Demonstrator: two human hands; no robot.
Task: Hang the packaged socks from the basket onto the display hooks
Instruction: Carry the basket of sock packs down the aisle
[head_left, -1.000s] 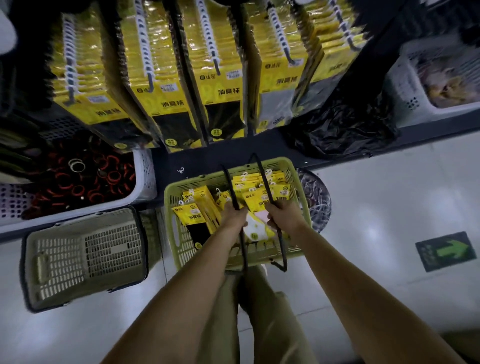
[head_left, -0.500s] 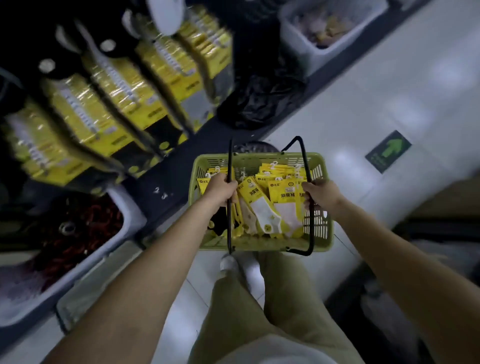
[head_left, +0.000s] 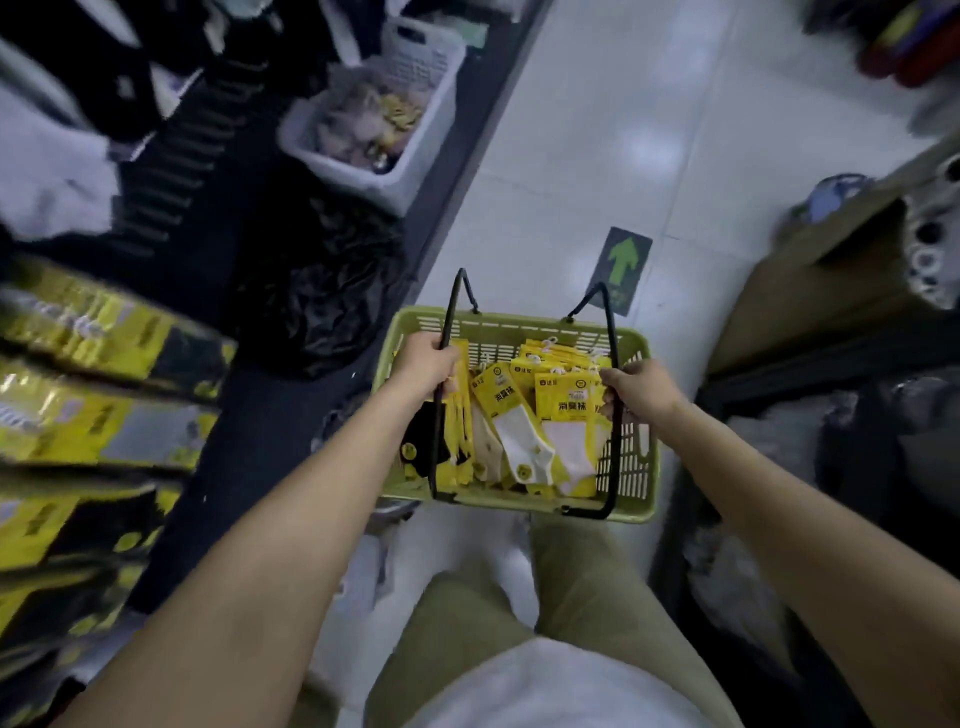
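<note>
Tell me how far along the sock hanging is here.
Done: blurred yellow packs already hang at left. In hand: the left hand and right hand each grip a handle of the green basket. Left: the packaged socks all lie in the basket, none being hung.

Dim interior lit from overhead. Soft white glare patches lie on the glossy floor tiles (head_left: 649, 150) at upper centre, the brightest area of the frame. The green basket (head_left: 519, 325) at centre and the yellow sock packs (head_left: 561, 400) inside it form the sharpest, most evenly lit zone. The hanging packs (head_left: 88, 415) at the left edge are smeared into streaks, and the white bin (head_left: 395, 182) at upper left is soft. The shelf base (head_left: 249, 441) at left and the lower right corner sink into near-black shadow. Wide-angle distortion stretches the forearms (head_left: 291, 519) toward the lower corners.
</note>
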